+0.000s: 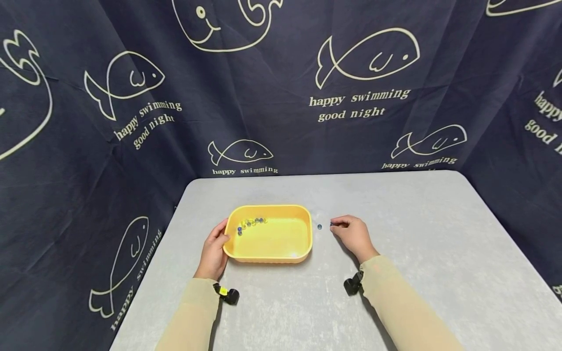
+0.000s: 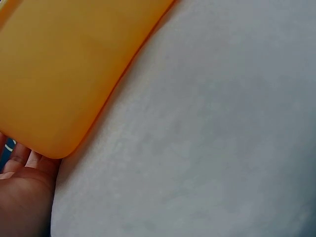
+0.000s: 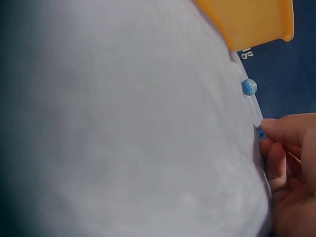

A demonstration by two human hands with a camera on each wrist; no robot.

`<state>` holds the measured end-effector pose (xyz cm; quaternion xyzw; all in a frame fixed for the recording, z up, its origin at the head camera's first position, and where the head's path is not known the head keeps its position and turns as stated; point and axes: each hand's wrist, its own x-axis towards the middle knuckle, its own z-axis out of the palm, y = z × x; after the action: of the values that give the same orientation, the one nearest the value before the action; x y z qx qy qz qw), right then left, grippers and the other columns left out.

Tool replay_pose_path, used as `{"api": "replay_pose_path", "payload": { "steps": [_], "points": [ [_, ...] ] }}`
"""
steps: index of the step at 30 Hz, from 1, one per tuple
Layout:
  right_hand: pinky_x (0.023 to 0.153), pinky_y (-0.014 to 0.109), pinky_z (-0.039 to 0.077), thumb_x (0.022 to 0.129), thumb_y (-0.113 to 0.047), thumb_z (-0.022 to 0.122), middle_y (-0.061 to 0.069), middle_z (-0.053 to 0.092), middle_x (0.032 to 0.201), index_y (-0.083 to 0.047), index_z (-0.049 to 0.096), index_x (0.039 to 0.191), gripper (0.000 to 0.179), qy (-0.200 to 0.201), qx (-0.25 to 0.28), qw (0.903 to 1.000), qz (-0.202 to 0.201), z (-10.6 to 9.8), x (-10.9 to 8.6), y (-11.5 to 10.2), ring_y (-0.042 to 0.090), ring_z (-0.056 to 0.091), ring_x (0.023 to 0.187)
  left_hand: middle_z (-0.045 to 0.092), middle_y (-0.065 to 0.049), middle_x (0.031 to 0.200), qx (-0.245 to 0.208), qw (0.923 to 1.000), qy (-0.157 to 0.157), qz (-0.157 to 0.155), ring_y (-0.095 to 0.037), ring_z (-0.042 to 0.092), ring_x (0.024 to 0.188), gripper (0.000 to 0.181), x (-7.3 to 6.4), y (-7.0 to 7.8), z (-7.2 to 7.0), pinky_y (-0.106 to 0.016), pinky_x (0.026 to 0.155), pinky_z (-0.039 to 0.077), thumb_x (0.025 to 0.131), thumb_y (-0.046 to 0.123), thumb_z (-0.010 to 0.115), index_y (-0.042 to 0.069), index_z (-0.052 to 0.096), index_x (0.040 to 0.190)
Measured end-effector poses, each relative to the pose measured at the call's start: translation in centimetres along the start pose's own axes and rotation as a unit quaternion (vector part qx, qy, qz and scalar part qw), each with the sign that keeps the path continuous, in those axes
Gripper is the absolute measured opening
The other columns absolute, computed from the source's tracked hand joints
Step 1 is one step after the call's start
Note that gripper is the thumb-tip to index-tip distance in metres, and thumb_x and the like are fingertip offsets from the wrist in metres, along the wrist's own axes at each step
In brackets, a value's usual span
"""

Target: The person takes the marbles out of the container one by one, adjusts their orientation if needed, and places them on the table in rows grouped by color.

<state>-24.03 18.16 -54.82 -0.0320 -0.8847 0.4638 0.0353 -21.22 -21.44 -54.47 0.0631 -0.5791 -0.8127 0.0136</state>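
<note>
A yellow plastic basin [image 1: 268,258] sits on the table, several clear and blue marbles [image 1: 249,224] gathered at its back left inside. My left hand [image 1: 212,251] grips the basin's left end, thumb over the rim; in the left wrist view its fingers [image 2: 19,154] lie against the outer wall. To the right of the basin, my right hand [image 1: 353,236] pinches a blue marble [image 3: 261,132] between thumb and fingertip, at table level. Another marble [image 1: 319,226], clear with blue inside, lies on the table between that hand and the basin.
The grey table [image 1: 395,209] has rounded far corners. Dark blue curtains [image 1: 285,107] printed with fish and lettering hang behind it and on both sides. A small black camera is strapped at each wrist.
</note>
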Motion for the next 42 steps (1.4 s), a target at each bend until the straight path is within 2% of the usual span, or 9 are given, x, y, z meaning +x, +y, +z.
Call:
{"api": "replay_pose_path", "payload": {
  "steps": [5,10,18,22,29,35,42],
  "points": [
    [0.092,0.046,0.054,0.094,-0.017,0.072,0.014,0.071,0.116,-0.006,0.077,0.115,0.025,0.009,0.038,0.9987,0.033,0.0,0.0,0.0,0.030,0.065,0.106,0.036,-0.011,0.162,0.002,1.0000,0.003,-0.001,-0.021,0.035,0.148,0.057,0.0,0.0,0.1,-0.032,0.115,0.039,0.099,-0.008,0.044,0.002,0.042,0.155],
    [0.088,0.042,0.055,0.096,-0.018,0.069,0.014,0.072,0.115,-0.005,0.076,0.117,0.025,0.024,0.067,0.9957,0.058,0.1,0.0,-0.1,0.028,0.065,0.104,0.034,-0.013,0.163,0.010,0.9999,0.006,0.002,-0.023,0.033,0.149,0.057,0.0,0.0,0.2,-0.032,0.114,0.040,0.099,-0.009,0.043,0.001,0.042,0.155],
    [0.069,0.027,0.053,0.098,-0.021,0.068,0.012,0.072,0.104,-0.004,0.076,0.117,0.027,0.040,0.109,0.9906,0.072,-0.3,-0.2,-1.5,0.022,0.065,0.088,0.036,-0.011,0.162,0.005,1.0000,0.008,-0.004,-0.021,0.035,0.148,0.057,0.0,-0.1,0.2,-0.031,0.114,0.040,0.099,-0.008,0.044,0.002,0.043,0.154],
    [0.061,0.025,0.052,0.097,-0.020,0.068,0.016,0.072,0.099,-0.002,0.075,0.118,0.028,0.040,0.148,0.9867,0.054,-0.4,-0.5,-3.6,0.024,0.064,0.081,0.037,-0.010,0.161,0.002,0.9999,0.014,-0.007,-0.020,0.035,0.148,0.056,0.0,0.0,0.1,-0.030,0.114,0.040,0.099,-0.008,0.046,0.003,0.044,0.154],
    [0.068,0.024,0.051,0.096,-0.017,0.071,0.010,0.071,0.100,-0.004,0.075,0.116,0.024,0.036,0.155,0.9873,-0.010,0.5,-0.9,-7.7,0.018,0.061,0.084,0.035,-0.011,0.163,0.003,1.0000,0.005,-0.004,-0.021,0.033,0.149,0.057,0.1,0.0,0.2,-0.031,0.115,0.039,0.099,-0.008,0.045,0.001,0.042,0.155],
    [0.072,0.027,0.053,0.095,-0.016,0.072,0.008,0.072,0.104,-0.004,0.076,0.116,0.024,0.004,0.159,0.9859,-0.051,2.1,-1.1,-10.8,0.021,0.063,0.089,0.035,-0.012,0.162,0.004,1.0000,0.003,-0.002,-0.022,0.034,0.149,0.057,0.1,0.0,0.2,-0.031,0.114,0.040,0.099,-0.008,0.045,0.001,0.042,0.155],
    [0.079,0.034,0.053,0.095,-0.017,0.073,0.004,0.072,0.105,-0.008,0.077,0.115,0.022,-0.037,0.148,0.9860,-0.066,4.3,-1.4,-13.7,0.020,0.062,0.092,0.036,-0.010,0.162,0.008,0.9999,0.011,-0.007,-0.019,0.035,0.148,0.057,0.1,0.0,0.2,-0.030,0.114,0.040,0.098,-0.007,0.046,0.003,0.043,0.154]
  ]
}}
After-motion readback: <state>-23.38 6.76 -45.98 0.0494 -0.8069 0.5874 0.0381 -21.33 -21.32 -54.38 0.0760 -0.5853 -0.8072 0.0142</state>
